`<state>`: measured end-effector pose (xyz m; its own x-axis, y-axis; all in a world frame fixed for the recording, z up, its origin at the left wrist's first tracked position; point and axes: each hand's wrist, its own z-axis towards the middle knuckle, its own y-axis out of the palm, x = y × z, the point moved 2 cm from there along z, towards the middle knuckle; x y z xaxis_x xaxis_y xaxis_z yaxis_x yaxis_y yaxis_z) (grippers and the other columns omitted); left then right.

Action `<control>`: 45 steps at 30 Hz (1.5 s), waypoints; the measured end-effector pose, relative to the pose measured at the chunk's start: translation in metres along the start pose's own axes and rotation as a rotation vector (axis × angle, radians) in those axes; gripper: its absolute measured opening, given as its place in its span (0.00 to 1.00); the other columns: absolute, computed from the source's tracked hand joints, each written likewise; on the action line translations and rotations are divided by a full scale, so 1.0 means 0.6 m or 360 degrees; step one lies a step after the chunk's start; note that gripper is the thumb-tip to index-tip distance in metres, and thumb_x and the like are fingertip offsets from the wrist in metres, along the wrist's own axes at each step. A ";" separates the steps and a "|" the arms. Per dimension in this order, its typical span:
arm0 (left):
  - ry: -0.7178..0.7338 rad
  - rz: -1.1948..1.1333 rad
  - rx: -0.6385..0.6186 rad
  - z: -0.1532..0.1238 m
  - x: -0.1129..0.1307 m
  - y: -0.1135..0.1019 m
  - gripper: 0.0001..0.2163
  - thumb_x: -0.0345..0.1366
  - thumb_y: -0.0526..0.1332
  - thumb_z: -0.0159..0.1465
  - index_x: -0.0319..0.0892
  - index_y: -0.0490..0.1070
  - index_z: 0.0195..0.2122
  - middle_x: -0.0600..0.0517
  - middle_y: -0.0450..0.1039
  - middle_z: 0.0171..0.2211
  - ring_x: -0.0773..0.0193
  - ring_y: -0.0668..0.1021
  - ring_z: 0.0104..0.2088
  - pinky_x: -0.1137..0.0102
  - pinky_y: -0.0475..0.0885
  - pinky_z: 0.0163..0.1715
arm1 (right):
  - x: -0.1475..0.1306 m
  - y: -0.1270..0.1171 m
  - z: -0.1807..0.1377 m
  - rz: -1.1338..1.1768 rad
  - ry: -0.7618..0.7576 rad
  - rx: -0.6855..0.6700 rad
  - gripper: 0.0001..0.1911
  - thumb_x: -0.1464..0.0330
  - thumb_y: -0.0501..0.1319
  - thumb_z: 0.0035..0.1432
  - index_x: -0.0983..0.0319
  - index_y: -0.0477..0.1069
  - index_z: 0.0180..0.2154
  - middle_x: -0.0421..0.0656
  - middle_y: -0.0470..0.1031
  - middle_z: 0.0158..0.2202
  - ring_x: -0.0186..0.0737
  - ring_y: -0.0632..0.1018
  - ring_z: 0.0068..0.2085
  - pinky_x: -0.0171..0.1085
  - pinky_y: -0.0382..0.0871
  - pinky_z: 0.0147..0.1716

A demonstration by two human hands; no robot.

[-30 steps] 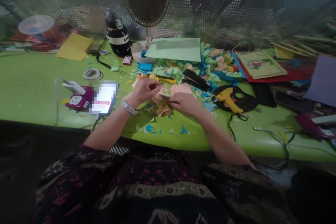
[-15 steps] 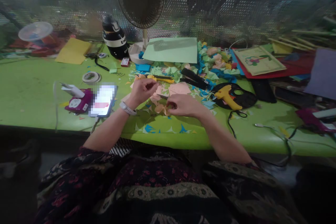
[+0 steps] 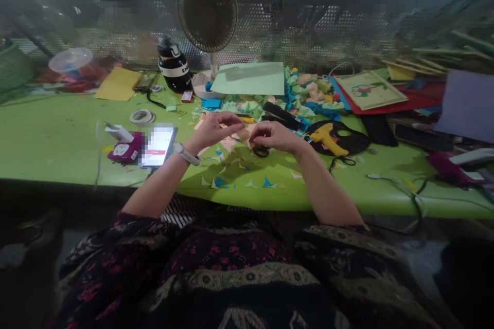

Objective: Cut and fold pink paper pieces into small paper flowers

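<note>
My left hand, with a white watch on its wrist, pinches at the left side of a small peach paper piece. My right hand has its fingers curled and closed at the right side of that piece. Just below my right hand shows the dark handle of a pair of scissors; its blades are hidden. Peach paper sheets lie under my hands, partly covered. A yellow cutter lies behind them.
Paper scraps dot the green tabletop near its front edge. A stapler and a yellow glue gun lie to the right. Leftward are a lit phone and tape. Behind stand a fan and a bottle.
My right hand has moved up and closer to my left hand and has let go of the scissors, whose handle now shows below it. The peach piece is now raised between both hands.
</note>
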<state>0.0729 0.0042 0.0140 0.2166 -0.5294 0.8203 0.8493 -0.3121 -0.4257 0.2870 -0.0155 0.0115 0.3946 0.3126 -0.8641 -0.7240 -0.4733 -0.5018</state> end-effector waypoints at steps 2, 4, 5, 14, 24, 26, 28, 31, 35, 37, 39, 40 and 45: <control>-0.0028 0.0006 -0.0066 -0.003 -0.001 0.002 0.10 0.43 0.68 0.60 0.40 0.80 0.35 0.47 0.81 0.33 0.67 0.78 0.30 0.73 0.74 0.28 | 0.004 -0.001 0.003 0.0097 0.0023 0.0026 0.11 0.62 0.64 0.49 0.63 0.76 0.31 0.44 0.79 0.31 0.37 0.76 0.32 0.38 0.69 0.35; -0.0054 0.0001 -0.0068 -0.004 -0.008 0.003 0.10 0.42 0.70 0.59 0.39 0.80 0.34 0.47 0.80 0.33 0.67 0.78 0.30 0.74 0.74 0.28 | 0.007 -0.001 0.006 0.0096 0.0017 0.0096 0.11 0.62 0.65 0.48 0.63 0.75 0.31 0.43 0.78 0.30 0.36 0.75 0.31 0.37 0.68 0.33; -0.0070 -0.0019 -0.0054 -0.003 -0.013 0.003 0.11 0.42 0.70 0.58 0.39 0.79 0.34 0.47 0.80 0.33 0.68 0.78 0.30 0.74 0.75 0.29 | 0.009 -0.002 0.008 0.0092 0.0018 0.0138 0.11 0.62 0.65 0.48 0.63 0.75 0.31 0.43 0.77 0.29 0.36 0.74 0.31 0.36 0.67 0.32; -0.0673 -0.0578 -0.0210 0.002 -0.057 0.024 0.18 0.49 0.74 0.53 0.40 0.78 0.37 0.47 0.80 0.33 0.61 0.83 0.32 0.72 0.79 0.26 | 0.033 -0.006 0.019 0.0067 0.0045 0.0359 0.13 0.59 0.64 0.47 0.63 0.74 0.30 0.41 0.76 0.27 0.35 0.74 0.30 0.36 0.67 0.33; -0.0687 -0.0728 0.0175 -0.004 -0.076 0.016 0.24 0.53 0.77 0.45 0.37 0.79 0.30 0.48 0.80 0.26 0.66 0.80 0.26 0.71 0.78 0.32 | 0.096 -0.093 0.013 -0.0625 0.0247 0.1300 0.11 0.67 0.60 0.55 0.63 0.76 0.39 0.50 0.79 0.43 0.46 0.78 0.43 0.45 0.71 0.48; -0.0688 -0.0728 0.0247 -0.004 -0.079 0.017 0.25 0.53 0.78 0.41 0.36 0.78 0.29 0.49 0.79 0.25 0.68 0.79 0.24 0.71 0.78 0.31 | 0.107 -0.113 0.007 -0.0805 0.0325 0.1381 0.13 0.70 0.59 0.55 0.64 0.76 0.42 0.53 0.78 0.47 0.48 0.77 0.47 0.46 0.70 0.51; -0.0669 -0.0716 0.0292 -0.003 -0.081 0.019 0.26 0.54 0.78 0.40 0.36 0.78 0.28 0.49 0.78 0.25 0.68 0.79 0.24 0.72 0.77 0.30 | 0.109 -0.120 0.003 -0.0854 0.0329 0.1385 0.15 0.70 0.58 0.56 0.64 0.76 0.44 0.52 0.78 0.47 0.47 0.77 0.47 0.44 0.70 0.52; -0.0611 -0.0684 0.0383 -0.003 -0.083 0.021 0.26 0.55 0.77 0.41 0.38 0.76 0.28 0.51 0.77 0.24 0.67 0.79 0.24 0.71 0.77 0.29 | 0.101 -0.113 0.004 -0.0855 0.0230 0.1364 0.14 0.70 0.56 0.59 0.63 0.76 0.43 0.50 0.79 0.46 0.45 0.78 0.44 0.42 0.71 0.50; -0.0503 -0.0672 0.0621 -0.001 -0.081 0.015 0.24 0.55 0.76 0.43 0.38 0.76 0.29 0.52 0.77 0.24 0.67 0.79 0.24 0.72 0.77 0.28 | 0.087 -0.103 0.005 -0.1003 0.0158 0.1305 0.12 0.69 0.56 0.59 0.62 0.77 0.40 0.50 0.79 0.44 0.47 0.77 0.47 0.44 0.70 0.51; -0.0482 -0.0678 0.0706 -0.001 -0.080 0.012 0.24 0.54 0.76 0.43 0.38 0.76 0.28 0.53 0.77 0.24 0.68 0.79 0.24 0.72 0.77 0.28 | 0.081 -0.112 -0.003 -0.1073 0.0205 0.1322 0.12 0.69 0.57 0.59 0.61 0.78 0.40 0.50 0.80 0.44 0.49 0.77 0.48 0.45 0.69 0.52; -0.0482 -0.0676 0.0742 0.000 -0.082 0.010 0.23 0.53 0.76 0.44 0.39 0.75 0.27 0.53 0.77 0.24 0.68 0.79 0.23 0.73 0.76 0.28 | 0.074 -0.131 -0.022 -0.1078 0.0270 0.1397 0.13 0.69 0.56 0.59 0.62 0.78 0.41 0.50 0.80 0.44 0.49 0.78 0.46 0.45 0.69 0.52; -0.0481 -0.0673 0.0744 0.000 -0.084 0.009 0.23 0.53 0.76 0.44 0.39 0.75 0.27 0.53 0.77 0.24 0.69 0.78 0.24 0.73 0.76 0.28 | 0.070 -0.142 -0.036 -0.1067 0.0306 0.1427 0.14 0.69 0.56 0.59 0.62 0.78 0.42 0.50 0.81 0.44 0.48 0.78 0.45 0.44 0.70 0.51; -0.0426 -0.0658 0.0733 -0.001 -0.094 0.010 0.21 0.52 0.74 0.48 0.38 0.76 0.29 0.51 0.77 0.25 0.69 0.78 0.24 0.74 0.76 0.29 | 0.066 -0.177 -0.127 -0.1250 0.0732 0.1150 0.16 0.69 0.58 0.57 0.63 0.78 0.45 0.49 0.82 0.45 0.48 0.79 0.45 0.41 0.70 0.47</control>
<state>0.0652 0.0318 -0.0350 -0.1092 -0.2066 0.9723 0.9937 -0.0472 0.1016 0.4226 -0.0156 0.0277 0.9391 -0.0873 -0.3322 -0.2844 0.3448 -0.8946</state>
